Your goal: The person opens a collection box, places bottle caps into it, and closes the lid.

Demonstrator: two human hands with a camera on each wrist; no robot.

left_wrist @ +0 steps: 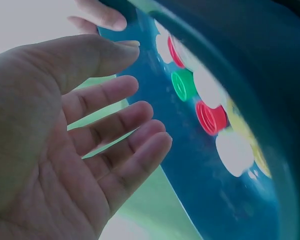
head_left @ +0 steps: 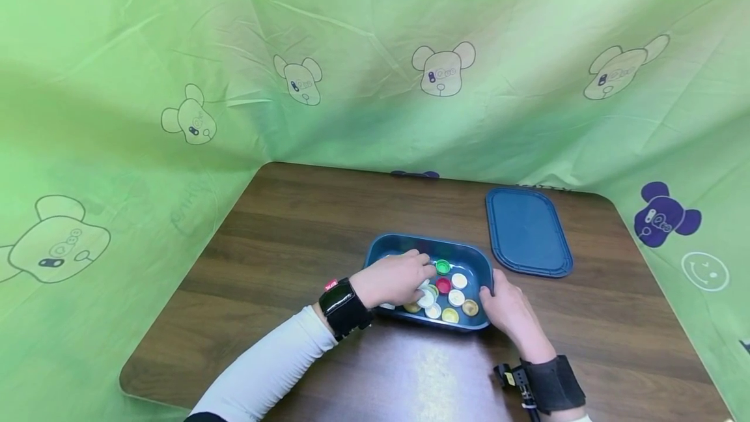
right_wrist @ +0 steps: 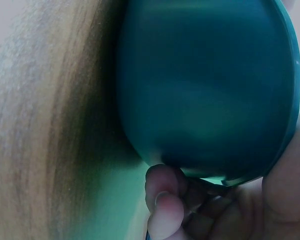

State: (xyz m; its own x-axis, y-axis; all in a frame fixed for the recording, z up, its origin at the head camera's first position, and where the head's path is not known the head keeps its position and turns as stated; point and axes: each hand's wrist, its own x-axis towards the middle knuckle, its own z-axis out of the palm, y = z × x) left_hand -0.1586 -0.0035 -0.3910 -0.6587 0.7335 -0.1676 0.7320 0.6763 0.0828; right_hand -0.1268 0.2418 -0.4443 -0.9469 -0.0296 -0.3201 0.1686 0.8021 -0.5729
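Observation:
A blue rectangular tub (head_left: 430, 238) sits on the table with several plastic bottle caps in it, mostly white and yellow. Among them are a green cap (head_left: 442, 267) and a red cap (head_left: 443, 285). My left hand (head_left: 397, 279) reaches over the tub's left part. Its fingers are spread and loosely bent in the left wrist view, and nothing shows in the palm (left_wrist: 65, 165). My right hand (head_left: 511, 305) grips the tub's right end, thumb at the rim. In the right wrist view its curled fingers (right_wrist: 167, 215) lie beneath the tub's outer wall (right_wrist: 210, 90).
A flat blue lid (head_left: 527, 230) lies on the brown wooden table (head_left: 328, 204), behind and right of the tub. Green printed cloth (head_left: 363, 31) hangs around the table's back and sides. Wrist straps with cameras are worn on both arms.

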